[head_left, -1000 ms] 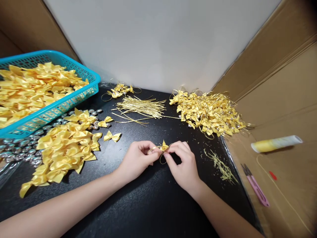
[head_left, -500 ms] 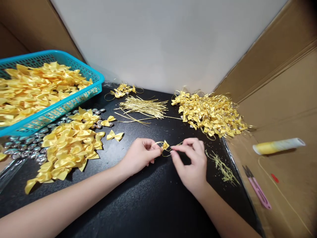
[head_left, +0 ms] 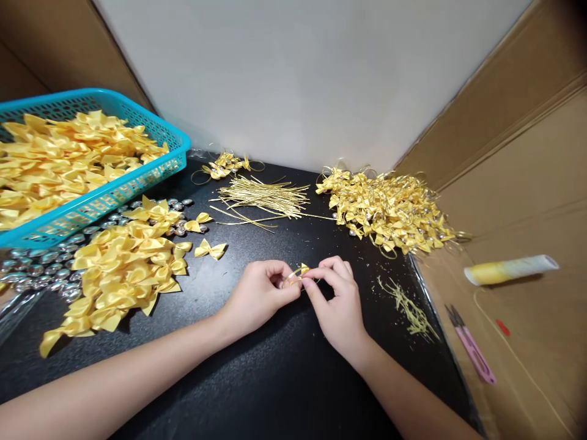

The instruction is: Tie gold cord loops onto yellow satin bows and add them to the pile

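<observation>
Right hand (head_left: pixel 337 302) has come back in to left hand (head_left: pixel 259 293) — tying work presumably resumed on the bow (head_left: pixel 304 267), nearer the wearer than the cord bundle (head_left: pixel 263 197). Left fingers pinch bow and cord loop (head_left: pixel 295 272); right tips pinched at bow, ribbon or cord unclear. Left of bundle: basket (head_left: pixel 186 146) — heaped with yellow bows (head_left: pixel 77 153).

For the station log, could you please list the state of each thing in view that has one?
Small bow, held, partly hidden
Left hand, pinching it
Right hand, pinching at it
Turquoise basket, uncovered, heaped
Gold cords, loosely piled
Pink snips, blades apart
Yellow-white tube, on its side
</observation>
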